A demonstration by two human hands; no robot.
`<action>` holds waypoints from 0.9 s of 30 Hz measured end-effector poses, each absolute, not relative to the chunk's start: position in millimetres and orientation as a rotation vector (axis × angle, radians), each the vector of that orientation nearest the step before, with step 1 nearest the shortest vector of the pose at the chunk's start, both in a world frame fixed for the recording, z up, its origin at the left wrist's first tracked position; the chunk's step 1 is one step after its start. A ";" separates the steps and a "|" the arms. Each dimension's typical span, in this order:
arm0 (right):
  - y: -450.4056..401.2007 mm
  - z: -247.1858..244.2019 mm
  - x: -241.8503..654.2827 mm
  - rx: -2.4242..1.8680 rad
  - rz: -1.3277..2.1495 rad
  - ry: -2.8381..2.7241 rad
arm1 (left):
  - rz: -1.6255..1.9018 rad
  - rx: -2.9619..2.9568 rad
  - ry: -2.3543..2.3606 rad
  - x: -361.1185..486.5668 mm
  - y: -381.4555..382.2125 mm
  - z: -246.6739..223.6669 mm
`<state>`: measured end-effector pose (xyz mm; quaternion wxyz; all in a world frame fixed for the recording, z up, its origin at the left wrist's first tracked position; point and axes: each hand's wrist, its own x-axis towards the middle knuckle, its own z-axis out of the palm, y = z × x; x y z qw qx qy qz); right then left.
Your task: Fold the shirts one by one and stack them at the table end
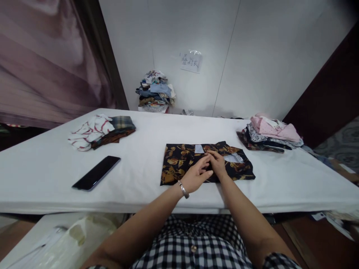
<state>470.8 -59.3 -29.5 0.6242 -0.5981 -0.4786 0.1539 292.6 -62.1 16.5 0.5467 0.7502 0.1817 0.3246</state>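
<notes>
A dark shirt with a gold-brown floral print (175,164) lies folded flat in front of me, its collar end to the right. A pale rectangular patch (199,149) shows on its upper edge, and a light inner part (234,158) shows at the collar. My left hand (196,173), a silver bracelet at its wrist, is over the middle of the shirt with fingers stretched and thumb apart. My right hand (217,162) meets its fingertips from the right, fingers extended and slightly bent. Nothing shows in either hand; the right thumb is hidden.
On the white table (146,164) a black phone (97,173) lies left. Behind it are crumpled and folded clothes (102,130); a folded pile (270,132) sits at the right. Beyond the far edge stands a clothes stack (155,91), near a paper sign (191,61) on the wall.
</notes>
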 end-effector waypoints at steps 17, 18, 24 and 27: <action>-67.2 -17.9 445.7 -1.352 0.587 -1.274 | 0.573 2.099 1.154 254.7 -55.1 -1.6; -67.3 -16.7 448.3 -1.365 0.595 -1.260 | 0.581 2.006 1.043 265.5 -58.3 -2.9; -71.5 -13.7 470.6 -1.425 0.755 -1.076 | 0.622 1.895 0.666 288.2 -64.6 -5.5; -82.5 -12.9 471.2 -1.522 0.608 -1.148 | 0.863 2.120 0.793 266.5 -50.8 -5.3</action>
